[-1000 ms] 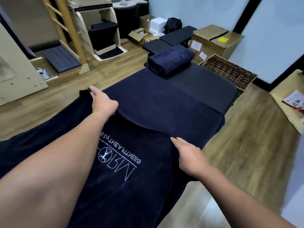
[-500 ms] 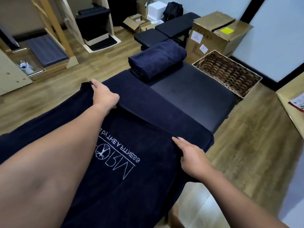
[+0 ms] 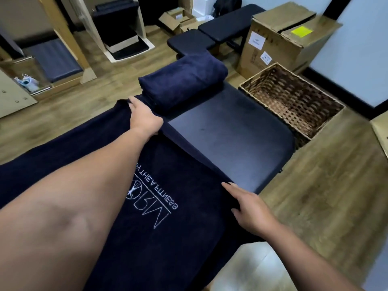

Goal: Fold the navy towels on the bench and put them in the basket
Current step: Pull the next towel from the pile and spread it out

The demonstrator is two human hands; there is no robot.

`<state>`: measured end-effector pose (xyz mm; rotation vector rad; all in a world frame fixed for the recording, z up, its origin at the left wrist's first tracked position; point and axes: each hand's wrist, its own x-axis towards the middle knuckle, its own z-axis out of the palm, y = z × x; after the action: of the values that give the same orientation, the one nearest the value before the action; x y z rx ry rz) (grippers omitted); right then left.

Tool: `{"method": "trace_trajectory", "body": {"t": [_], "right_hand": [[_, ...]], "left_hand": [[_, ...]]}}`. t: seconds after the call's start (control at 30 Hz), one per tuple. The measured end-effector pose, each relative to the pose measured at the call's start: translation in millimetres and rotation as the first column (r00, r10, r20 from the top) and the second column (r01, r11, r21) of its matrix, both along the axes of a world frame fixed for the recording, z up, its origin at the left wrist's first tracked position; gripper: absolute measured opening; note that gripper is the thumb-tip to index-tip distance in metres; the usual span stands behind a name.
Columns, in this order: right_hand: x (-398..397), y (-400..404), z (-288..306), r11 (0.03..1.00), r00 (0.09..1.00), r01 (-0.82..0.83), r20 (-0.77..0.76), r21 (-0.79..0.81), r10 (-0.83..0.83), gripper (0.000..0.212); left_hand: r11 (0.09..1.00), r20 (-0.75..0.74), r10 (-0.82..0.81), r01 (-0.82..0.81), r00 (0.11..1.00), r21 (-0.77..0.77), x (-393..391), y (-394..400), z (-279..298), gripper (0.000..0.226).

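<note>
Navy towel (image 3: 168, 238) gripped at its 12 o'clock fold: left hand (image 3: 144, 117) and right hand (image 3: 251, 211) both closed on it. Keep corners level, pull evenly.

Wood-plank floor (image 3: 327, 185), pale wall (image 3: 357, 55), cardboard box (image 3: 279, 40), wooden frames (image 3: 60, 30).
</note>
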<state>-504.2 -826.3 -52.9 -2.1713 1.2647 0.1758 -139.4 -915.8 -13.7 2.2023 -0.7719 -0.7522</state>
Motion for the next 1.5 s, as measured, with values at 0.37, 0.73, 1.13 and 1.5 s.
{"method": "trace_trajectory", "body": {"t": [0.37, 0.73, 1.13, 1.5], "right_hand": [[-16, -21, -19, 0.980, 0.979, 0.137, -0.133, -0.142, -0.156, 0.023], [-22, -19, -18, 0.952, 0.961, 0.260, -0.054, -0.161, -0.271, 0.012], [-21, -22, -27, 0.970, 0.959, 0.157, -0.207, -0.186, -0.195, 0.025], [55, 33, -14, 0.880, 0.952, -0.289, -0.213, -0.378, 0.221, 0.053]], "left_hand": [[0.608, 0.136, -0.777, 0.676, 0.615, 0.416, -44, 19, -60, 0.076], [0.521, 0.329, -0.852, 0.710, 0.407, 0.474, -87, 18, -60, 0.014], [0.649, 0.298, -0.760, 0.701, 0.577, 0.296, -119, 55, -63, 0.057], [0.811, 0.458, -0.584, 0.465, 0.670, 0.355, -80, 250, -86, 0.054]]}}
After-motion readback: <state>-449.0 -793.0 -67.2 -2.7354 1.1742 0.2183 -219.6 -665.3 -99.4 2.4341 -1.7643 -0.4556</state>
